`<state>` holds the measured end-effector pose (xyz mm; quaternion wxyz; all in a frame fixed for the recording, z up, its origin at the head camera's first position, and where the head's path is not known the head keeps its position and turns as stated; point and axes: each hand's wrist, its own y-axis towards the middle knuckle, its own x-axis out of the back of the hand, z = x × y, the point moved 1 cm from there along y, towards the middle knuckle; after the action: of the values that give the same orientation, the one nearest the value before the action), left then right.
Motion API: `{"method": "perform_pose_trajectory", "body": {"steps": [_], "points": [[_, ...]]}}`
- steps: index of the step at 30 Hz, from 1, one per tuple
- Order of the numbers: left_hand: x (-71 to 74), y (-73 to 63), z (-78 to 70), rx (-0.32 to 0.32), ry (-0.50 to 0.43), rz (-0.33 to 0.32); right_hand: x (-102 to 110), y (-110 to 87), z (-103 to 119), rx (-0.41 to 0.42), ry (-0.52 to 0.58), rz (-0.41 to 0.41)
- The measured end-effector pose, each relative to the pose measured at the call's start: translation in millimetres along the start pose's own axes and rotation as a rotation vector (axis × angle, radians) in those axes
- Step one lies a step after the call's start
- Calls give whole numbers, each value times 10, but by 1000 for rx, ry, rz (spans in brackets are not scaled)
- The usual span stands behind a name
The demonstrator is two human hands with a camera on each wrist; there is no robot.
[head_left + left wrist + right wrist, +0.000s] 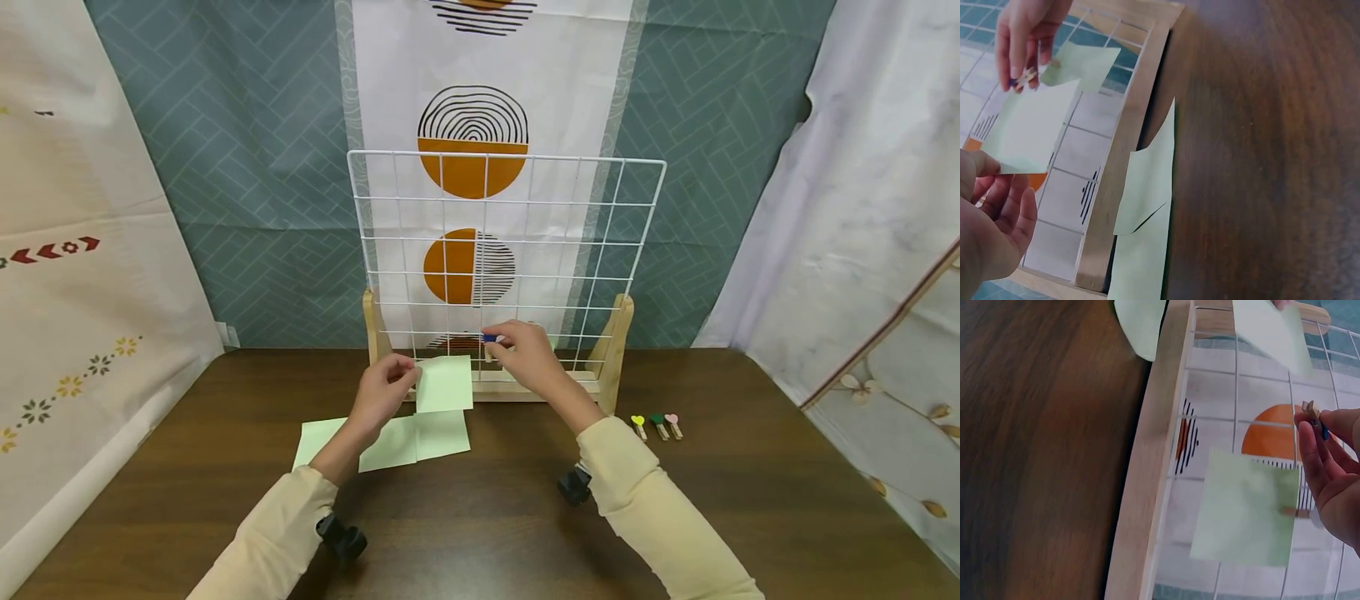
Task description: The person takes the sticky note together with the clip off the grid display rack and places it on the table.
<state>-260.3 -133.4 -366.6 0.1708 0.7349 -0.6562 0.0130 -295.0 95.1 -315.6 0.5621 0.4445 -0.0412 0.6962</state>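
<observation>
My left hand [381,390] pinches a pale green paper sheet [445,384] by its edge, in front of the white wire grid [551,275]. To its right, my right hand [525,354] holds a small wooden clothespin [1311,411] with a blue top between thumb and fingers. In the left wrist view, that clothespin is close to the far edge of the held sheet. A second green sheet [1244,509] hangs on the grid, with a wooden clip [1297,512] at its edge; my right hand mostly hides it in the head view.
More green sheets [441,435] lie on the brown table [480,533] below my left hand. Three clothespins with yellow [638,422], green [658,421] and pink [672,420] hearts lie at the right. Wooden feet [617,350] hold the grid upright.
</observation>
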Motion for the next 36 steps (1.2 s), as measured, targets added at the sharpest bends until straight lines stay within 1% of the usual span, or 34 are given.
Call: {"method": "perform_pose_trajectory", "body": {"steps": [5, 9, 13, 16, 18, 21, 25, 28, 32, 36], "points": [[15, -62, 8, 12, 17, 13, 86, -101, -109, -23, -32, 15], [-10, -103, 25, 38, 20, 41, 171, -201, -194, -26, -65, -6], [-55, -108, 53, 61, 25, 53, 234, -287, -287, -44, -47, -41], [-88, -97, 69, 64, 23, 54, 271, -334, -339, -61, 8, -57], [-123, -90, 81, 63, 16, 63, 303, -367, -382, -73, 35, -59], [-189, -89, 99, 52, 18, 105, 381, -435, -445, -108, 55, -54], [-289, -83, 124, 55, 49, 165, 515, -549, -548, -167, 19, -60], [-348, -69, 142, 58, 62, 184, 608, -627, -632, -202, -18, -55], [-409, -45, 149, 60, 83, 199, 717, -709, -732, -213, -54, -43], [-473, -14, 159, 54, 101, 224, 809, -782, -801, -200, -57, -37]]}}
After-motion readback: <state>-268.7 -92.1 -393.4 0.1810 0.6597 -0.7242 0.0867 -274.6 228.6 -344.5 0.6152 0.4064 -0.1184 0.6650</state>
